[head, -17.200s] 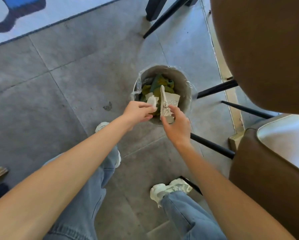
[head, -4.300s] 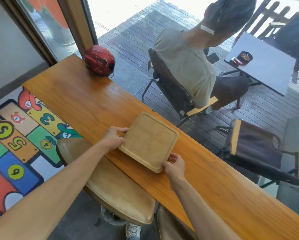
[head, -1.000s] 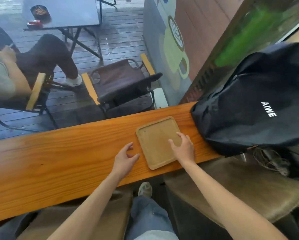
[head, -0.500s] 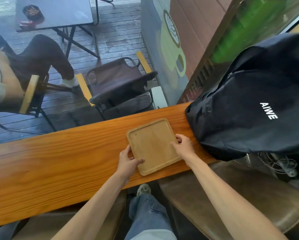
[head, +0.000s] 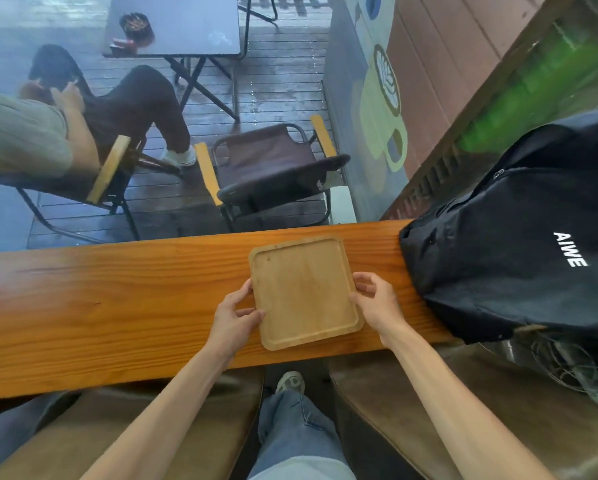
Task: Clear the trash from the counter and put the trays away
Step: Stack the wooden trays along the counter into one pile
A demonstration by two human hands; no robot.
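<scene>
A square light wooden tray [head: 304, 292] with a raised rim lies on the long orange-brown wooden counter [head: 117, 306], with nothing in it. My left hand [head: 233, 322] grips the tray's left edge, thumb on the rim and fingers curled at its side. My right hand [head: 377, 303] holds the right edge the same way. The tray looks flat on the counter, or barely above it; I cannot tell which.
A black backpack [head: 519, 244] sits on the counter just right of the tray. Two brown padded stools [head: 498, 410] stand below the counter. Beyond the window, a person sits in a folding chair beside another brown folding chair [head: 269, 168] and a grey table [head: 176, 26].
One second ago my right hand lay on the tray and my left hand was beside it. Both hands have since closed on the tray's left and right edges.
</scene>
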